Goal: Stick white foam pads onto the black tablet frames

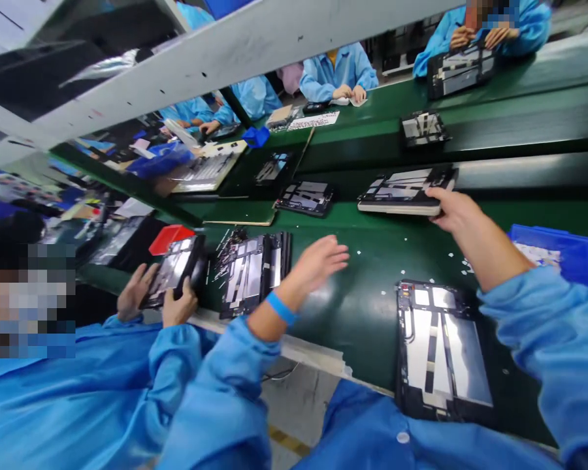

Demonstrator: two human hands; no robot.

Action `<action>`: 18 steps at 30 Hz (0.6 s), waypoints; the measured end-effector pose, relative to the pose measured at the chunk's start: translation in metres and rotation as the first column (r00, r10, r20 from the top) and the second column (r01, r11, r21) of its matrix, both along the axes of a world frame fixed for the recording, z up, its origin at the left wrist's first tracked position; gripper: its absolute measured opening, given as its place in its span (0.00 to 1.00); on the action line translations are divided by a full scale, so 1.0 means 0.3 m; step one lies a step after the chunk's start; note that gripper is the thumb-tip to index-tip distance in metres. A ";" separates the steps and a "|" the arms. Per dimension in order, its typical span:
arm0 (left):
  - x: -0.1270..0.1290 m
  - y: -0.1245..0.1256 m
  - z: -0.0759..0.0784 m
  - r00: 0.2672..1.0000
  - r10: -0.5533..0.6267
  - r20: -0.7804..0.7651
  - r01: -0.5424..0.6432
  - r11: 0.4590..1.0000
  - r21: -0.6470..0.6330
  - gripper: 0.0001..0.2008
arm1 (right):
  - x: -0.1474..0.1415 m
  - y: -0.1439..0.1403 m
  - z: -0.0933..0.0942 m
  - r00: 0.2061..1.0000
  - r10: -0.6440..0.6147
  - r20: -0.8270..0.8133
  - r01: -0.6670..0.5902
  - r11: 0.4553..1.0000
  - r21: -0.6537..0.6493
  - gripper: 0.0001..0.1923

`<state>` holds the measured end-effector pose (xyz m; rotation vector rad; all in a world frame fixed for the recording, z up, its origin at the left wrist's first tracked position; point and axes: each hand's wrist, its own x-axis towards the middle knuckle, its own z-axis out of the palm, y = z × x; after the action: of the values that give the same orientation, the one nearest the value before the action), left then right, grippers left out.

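The right hand [451, 207] is gripping, apparently by its edge, a far tablet chassis [404, 190]; the left hand [318, 260] is hovering open above the green belt [367, 261].

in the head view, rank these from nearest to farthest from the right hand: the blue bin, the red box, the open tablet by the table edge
From the right hand:
1. blue bin, just to its right.
2. open tablet, below it at the near table edge.
3. red box, far left beside the co-worker.

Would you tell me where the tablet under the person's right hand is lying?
In the head view, that tablet lies right of centre on the green bench, its right end under the right hand, beyond the open tablet.
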<state>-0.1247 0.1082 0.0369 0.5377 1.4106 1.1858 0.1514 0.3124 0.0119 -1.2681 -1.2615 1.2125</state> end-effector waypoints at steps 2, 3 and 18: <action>0.202 0.074 -0.053 0.967 -0.028 0.253 0.043 0.998 -0.055 0.26 | -0.015 -0.139 -0.004 0.993 -0.077 -0.092 0.066 0.991 -0.114 0.11; 0.284 0.102 -0.072 0.941 -0.041 0.337 0.059 0.997 -0.041 0.27 | -0.015 -0.224 -0.003 0.988 -0.101 -0.114 0.086 0.987 -0.134 0.10; 0.460 -0.296 -0.080 0.777 -0.532 -0.336 0.599 0.790 0.132 0.31 | 0.599 -1.100 -0.122 0.959 0.269 0.083 -0.210 0.880 -0.427 0.41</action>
<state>0.0134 0.0194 0.0128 1.2527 1.2081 0.7894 0.3311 -0.0176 -0.0247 -1.5565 -1.3362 1.6615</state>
